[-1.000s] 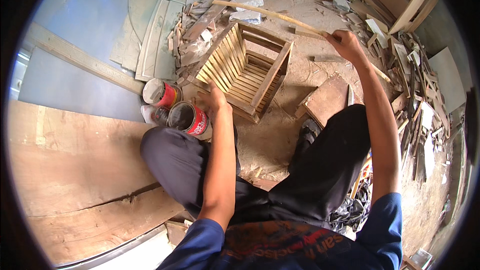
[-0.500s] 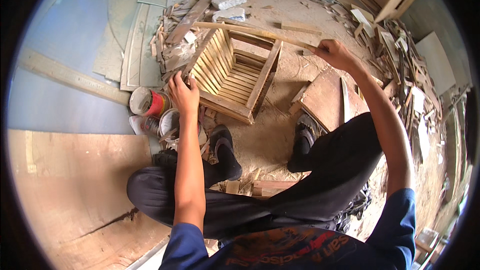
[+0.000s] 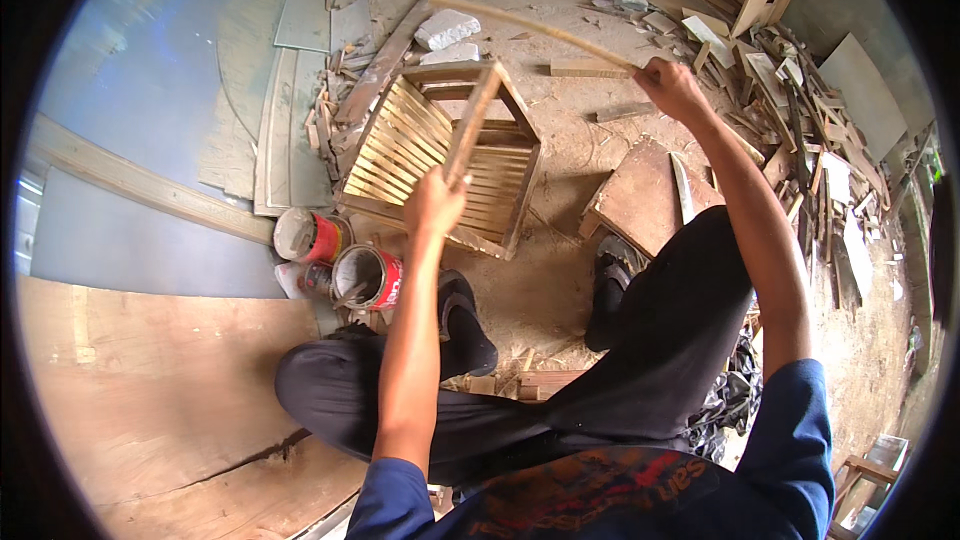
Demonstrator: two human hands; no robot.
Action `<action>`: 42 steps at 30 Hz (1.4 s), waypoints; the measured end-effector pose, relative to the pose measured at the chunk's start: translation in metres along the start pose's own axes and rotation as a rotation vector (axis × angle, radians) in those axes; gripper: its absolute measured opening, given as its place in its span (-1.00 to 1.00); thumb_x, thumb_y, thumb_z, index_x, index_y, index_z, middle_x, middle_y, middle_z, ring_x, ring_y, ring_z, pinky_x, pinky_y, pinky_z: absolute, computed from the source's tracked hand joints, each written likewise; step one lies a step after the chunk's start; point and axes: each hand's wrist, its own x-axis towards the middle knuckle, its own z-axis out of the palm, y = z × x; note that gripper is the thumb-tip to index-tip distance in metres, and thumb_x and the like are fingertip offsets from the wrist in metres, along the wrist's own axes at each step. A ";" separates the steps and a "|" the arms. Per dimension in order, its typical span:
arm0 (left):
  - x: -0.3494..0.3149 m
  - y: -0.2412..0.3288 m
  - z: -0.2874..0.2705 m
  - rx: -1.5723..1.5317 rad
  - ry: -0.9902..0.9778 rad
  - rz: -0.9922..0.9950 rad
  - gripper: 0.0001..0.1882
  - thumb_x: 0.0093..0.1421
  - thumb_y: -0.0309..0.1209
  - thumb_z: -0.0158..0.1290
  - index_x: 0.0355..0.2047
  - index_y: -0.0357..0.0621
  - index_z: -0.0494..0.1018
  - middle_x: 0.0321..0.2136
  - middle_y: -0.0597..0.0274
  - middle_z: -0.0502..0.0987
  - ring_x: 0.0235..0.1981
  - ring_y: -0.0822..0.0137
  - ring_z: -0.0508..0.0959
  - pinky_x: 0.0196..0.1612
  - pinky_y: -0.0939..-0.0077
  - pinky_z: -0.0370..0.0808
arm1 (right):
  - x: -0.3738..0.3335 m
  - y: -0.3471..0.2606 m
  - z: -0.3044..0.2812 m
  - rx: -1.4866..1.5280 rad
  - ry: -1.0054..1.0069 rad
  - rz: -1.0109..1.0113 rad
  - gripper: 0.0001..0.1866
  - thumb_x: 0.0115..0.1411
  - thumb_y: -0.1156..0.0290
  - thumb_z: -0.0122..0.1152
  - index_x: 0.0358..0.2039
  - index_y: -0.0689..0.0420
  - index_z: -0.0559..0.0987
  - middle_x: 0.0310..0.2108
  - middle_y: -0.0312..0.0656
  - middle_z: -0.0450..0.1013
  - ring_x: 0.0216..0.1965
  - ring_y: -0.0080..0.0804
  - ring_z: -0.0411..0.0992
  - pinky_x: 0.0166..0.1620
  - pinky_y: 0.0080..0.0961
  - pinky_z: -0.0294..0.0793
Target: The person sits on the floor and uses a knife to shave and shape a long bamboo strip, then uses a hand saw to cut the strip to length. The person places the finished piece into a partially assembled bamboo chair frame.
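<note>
Slatted wooden crate (image 3: 440, 155), a pale open box frame with rows of thin slats along its sides, lies tipped on a dusty sand-coloured floor just ahead of the seated person's feet. The left hand (image 3: 435, 205) is closed around a narrow wooden bar (image 3: 470, 125) that runs across the crate's open top, gripping its lower end. The right hand (image 3: 672, 88) is raised higher and farther out, fist clenched around one end of a long thin pale wooden stick (image 3: 530, 28); the stick stretches away to the left above the crate's far edge, apart from it.

Two open round metal paint tins with red sides (image 3: 368, 275) stand side by side on the floor just left of the crate, near the person's left knee. A flat brown wooden board (image 3: 640, 200) lies on the floor to the right of the crate, beside the right leg. The person wears dark trousers and a blue shirt, and sits with legs spread, dark shoes pointing toward the crate.

A heap of wood offcuts and scraps (image 3: 800, 140) covers the ground to the right. Large plywood sheets (image 3: 150, 390) lie at the lower left, and a grey-blue flat panel (image 3: 130, 90) lies at the upper left.
</note>
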 end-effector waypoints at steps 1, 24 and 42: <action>0.013 -0.031 -0.005 -0.015 0.112 0.077 -0.59 0.25 -0.03 0.18 -0.16 -0.13 0.56 -0.48 0.19 0.63 -0.52 0.29 0.60 -0.37 0.27 0.53 | 0.005 0.001 -0.002 -0.017 0.058 -0.032 -0.50 0.27 -0.03 0.23 -0.35 0.27 0.63 -0.46 0.10 0.56 -0.37 0.00 0.58 -0.24 -0.16 0.53; 0.034 -0.135 0.063 -1.197 -0.050 -0.514 -0.46 0.26 0.05 0.19 -0.14 -0.26 0.50 -0.42 0.26 0.53 -0.44 0.45 0.55 -0.51 0.53 0.44 | -0.014 0.043 -0.007 -0.010 -0.116 0.016 -0.35 0.30 -0.09 0.21 -0.61 0.33 0.53 -0.74 -0.04 0.24 -0.65 -0.39 0.18 -0.50 -0.22 0.26; 0.000 -0.148 0.039 -1.570 0.440 -0.501 -0.65 0.33 -0.29 0.17 -0.02 -0.31 0.54 -0.06 0.13 0.62 -0.26 0.34 0.63 -0.12 0.48 0.52 | -0.036 -0.017 0.066 -0.103 -0.434 -0.286 -0.34 0.17 -0.19 0.31 -0.62 0.25 0.52 -0.70 -0.05 0.42 -0.64 -0.13 0.42 -0.45 -0.20 0.42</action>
